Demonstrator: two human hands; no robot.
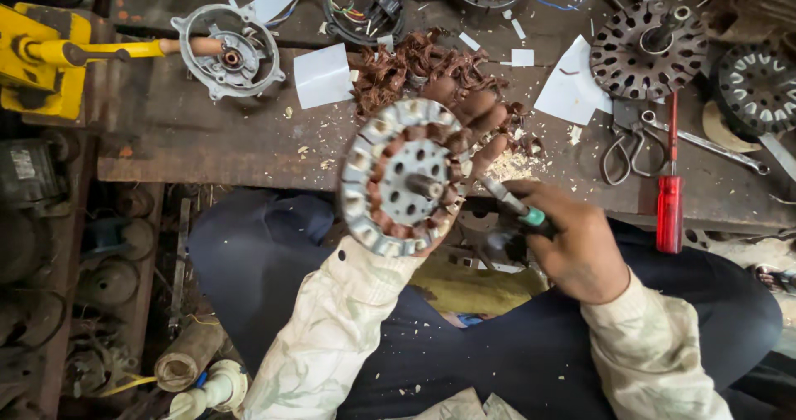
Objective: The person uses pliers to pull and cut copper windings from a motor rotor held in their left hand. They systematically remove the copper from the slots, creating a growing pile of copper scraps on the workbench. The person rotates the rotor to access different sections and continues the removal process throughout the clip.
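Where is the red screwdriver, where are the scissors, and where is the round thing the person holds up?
Red screwdriver (669, 213): head view, on its handle.
Scissors (628, 150): head view, on the finger loops.
Stator (405, 177): head view, on its middle plate.

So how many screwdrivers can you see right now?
2: a red-handled screwdriver lying on the bench at right, and a green-collared one gripped in the right hand. Others may be hidden in clutter.

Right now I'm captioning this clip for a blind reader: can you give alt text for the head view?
A person's left hand holds up a round motor stator with copper windings, while the right hand works a green-handled tool against its rim. Beyond lies a worn bench with pulled copper wire, paper scraps, scissors and a red screwdriver.
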